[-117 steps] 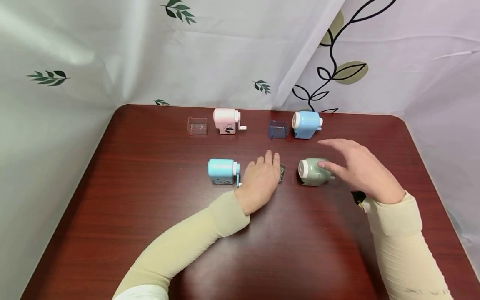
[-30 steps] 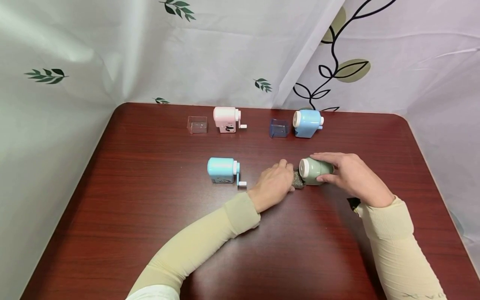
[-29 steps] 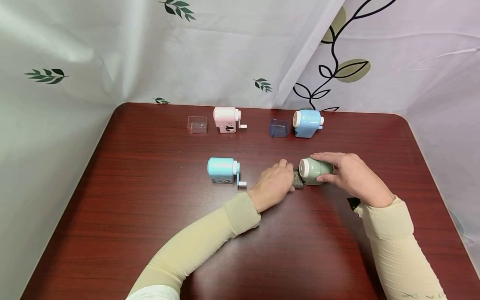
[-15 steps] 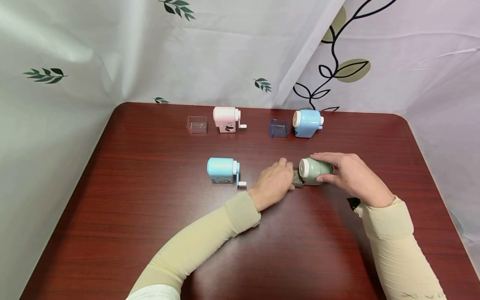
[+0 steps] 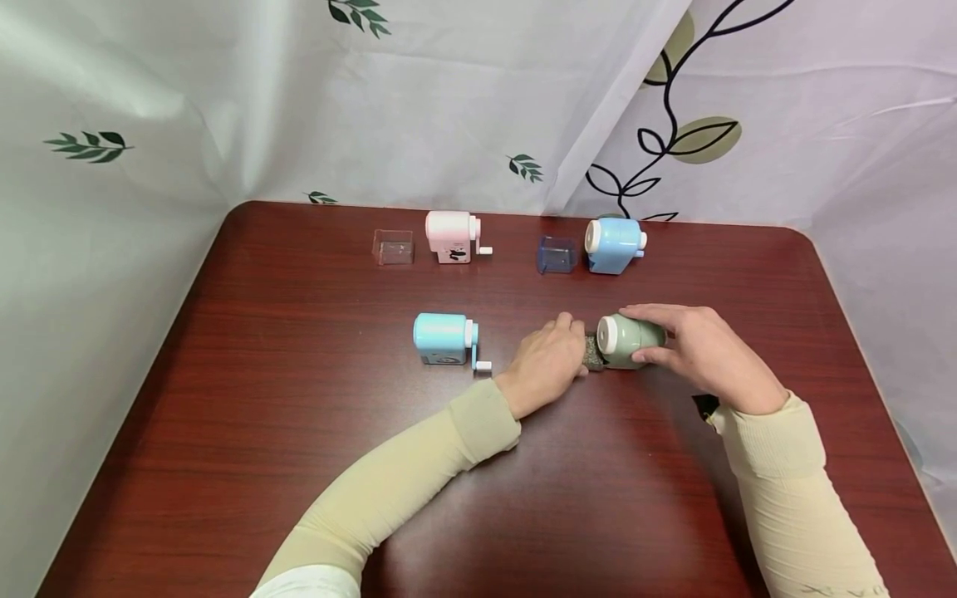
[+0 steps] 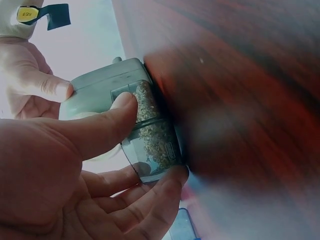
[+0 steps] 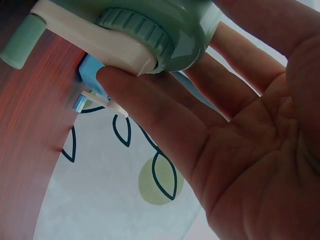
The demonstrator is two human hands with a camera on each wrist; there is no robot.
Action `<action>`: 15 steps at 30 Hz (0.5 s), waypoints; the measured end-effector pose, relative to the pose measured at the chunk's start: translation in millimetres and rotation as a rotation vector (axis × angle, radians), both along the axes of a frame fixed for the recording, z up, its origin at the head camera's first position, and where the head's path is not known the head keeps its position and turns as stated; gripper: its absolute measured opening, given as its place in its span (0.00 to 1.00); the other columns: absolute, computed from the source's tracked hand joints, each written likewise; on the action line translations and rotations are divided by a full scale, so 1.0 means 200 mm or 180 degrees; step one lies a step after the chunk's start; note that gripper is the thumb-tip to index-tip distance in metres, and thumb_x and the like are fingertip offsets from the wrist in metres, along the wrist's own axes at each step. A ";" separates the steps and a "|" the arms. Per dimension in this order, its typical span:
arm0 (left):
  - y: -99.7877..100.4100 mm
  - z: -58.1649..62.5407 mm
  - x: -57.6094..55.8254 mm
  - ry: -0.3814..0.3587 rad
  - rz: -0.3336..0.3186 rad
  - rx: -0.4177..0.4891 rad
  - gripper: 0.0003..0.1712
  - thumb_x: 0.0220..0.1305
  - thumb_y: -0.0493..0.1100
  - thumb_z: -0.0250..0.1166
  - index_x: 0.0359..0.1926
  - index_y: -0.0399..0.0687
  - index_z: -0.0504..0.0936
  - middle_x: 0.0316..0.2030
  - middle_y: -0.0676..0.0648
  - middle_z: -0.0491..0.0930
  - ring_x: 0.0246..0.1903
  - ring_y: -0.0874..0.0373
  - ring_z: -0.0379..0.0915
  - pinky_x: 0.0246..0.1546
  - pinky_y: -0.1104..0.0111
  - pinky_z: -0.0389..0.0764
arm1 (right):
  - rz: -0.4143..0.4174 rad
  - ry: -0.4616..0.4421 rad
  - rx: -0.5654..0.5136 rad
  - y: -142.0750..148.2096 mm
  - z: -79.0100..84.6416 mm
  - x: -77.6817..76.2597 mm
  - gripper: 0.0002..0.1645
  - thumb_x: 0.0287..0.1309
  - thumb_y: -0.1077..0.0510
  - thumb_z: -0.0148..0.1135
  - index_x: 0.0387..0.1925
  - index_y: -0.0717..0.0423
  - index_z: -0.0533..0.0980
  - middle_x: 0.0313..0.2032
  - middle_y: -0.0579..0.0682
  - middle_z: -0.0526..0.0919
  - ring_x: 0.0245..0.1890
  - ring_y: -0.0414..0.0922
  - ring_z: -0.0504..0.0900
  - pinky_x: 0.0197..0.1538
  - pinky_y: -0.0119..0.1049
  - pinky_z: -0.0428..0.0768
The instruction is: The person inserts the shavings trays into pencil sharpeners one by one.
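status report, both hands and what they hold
Right hand holds rounded green plastic sharpener upright; left hand pinches translucent plastic drawer of shavings against it, insertion depth unclear; nothing visibly in the way.

place: screened-off work spot, room type unclear | red-brown table [image 5: 224,415] | leaf-print sheeting [image 5: 434,108]

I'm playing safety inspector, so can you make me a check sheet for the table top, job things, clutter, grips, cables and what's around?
Surface: shiny red-brown table.
Job things: green sharpener; shavings tray at its opening, grainy bits inside.
Clutter: pink sharpener, turquoise sharpener, blue sharpener, clear tray, dark blue tray.
Grips: left grip pinches the shavings tray; right grip holds the green sharpener.
Cables: nothing seen.
Surroundings: white leaf-patterned sheet behind.
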State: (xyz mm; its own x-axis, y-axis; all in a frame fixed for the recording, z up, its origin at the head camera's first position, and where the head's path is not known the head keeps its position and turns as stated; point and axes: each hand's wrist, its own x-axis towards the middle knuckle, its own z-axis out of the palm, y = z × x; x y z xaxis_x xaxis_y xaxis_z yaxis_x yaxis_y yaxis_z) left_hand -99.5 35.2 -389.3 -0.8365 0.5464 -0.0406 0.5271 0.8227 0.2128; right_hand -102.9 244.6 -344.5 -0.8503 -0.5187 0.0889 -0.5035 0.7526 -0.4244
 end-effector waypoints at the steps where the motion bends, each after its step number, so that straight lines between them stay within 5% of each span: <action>1: 0.00 0.00 0.00 0.0005 0.0004 -0.0003 0.26 0.57 0.56 0.66 0.46 0.41 0.74 0.36 0.47 0.69 0.33 0.56 0.71 0.31 0.68 0.78 | -0.0006 0.0000 0.0006 0.00 0.00 0.00 0.34 0.40 0.58 0.75 0.54 0.53 0.77 0.47 0.52 0.82 0.45 0.48 0.79 0.45 0.48 0.76; 15: 0.01 0.00 -0.02 0.0032 0.0035 0.0007 0.26 0.56 0.56 0.66 0.46 0.41 0.74 0.36 0.47 0.69 0.33 0.56 0.71 0.30 0.68 0.78 | -0.0010 0.0022 -0.0003 0.00 0.00 0.00 0.34 0.39 0.58 0.76 0.54 0.52 0.77 0.46 0.51 0.82 0.44 0.47 0.79 0.44 0.47 0.76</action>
